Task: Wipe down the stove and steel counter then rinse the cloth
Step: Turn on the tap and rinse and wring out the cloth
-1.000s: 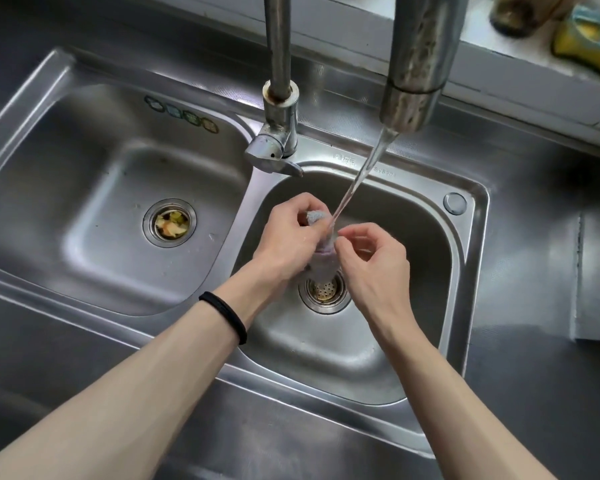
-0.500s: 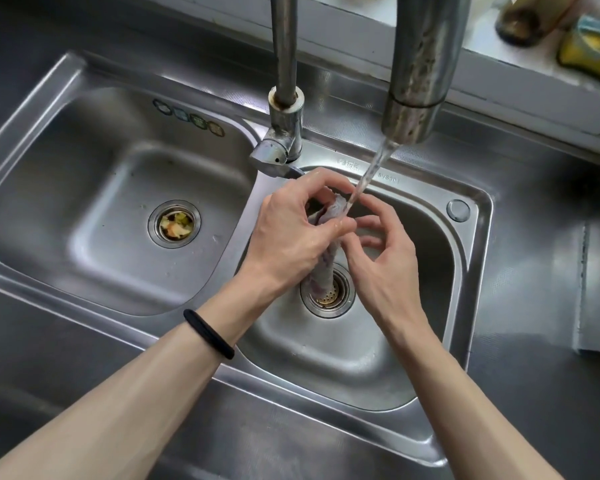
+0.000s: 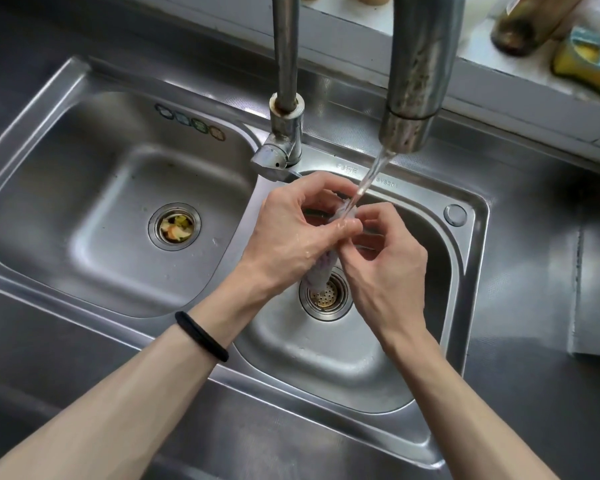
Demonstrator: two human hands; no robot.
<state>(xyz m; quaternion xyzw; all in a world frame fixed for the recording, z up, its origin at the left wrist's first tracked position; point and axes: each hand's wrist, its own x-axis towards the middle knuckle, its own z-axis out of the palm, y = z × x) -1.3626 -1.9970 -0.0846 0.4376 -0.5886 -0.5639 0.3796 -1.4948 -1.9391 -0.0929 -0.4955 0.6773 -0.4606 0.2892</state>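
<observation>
The cloth (image 3: 321, 271) is held over the right basin (image 3: 326, 372), bunched into a narrow twist between both hands, so most of it is hidden. It is gripped by the left hand (image 3: 284, 237), whose fingers are curled around it, and its top is pinched between thumb and forefinger of the right hand (image 3: 388, 271); the remaining right fingers are curled inward and hard to make out. The top is struck by the water stream (image 3: 371, 174) from the spout (image 3: 413, 98), whose upper part is cut off. The strainer (image 3: 331, 301) below is partly covered by the cloth's tail.
</observation>
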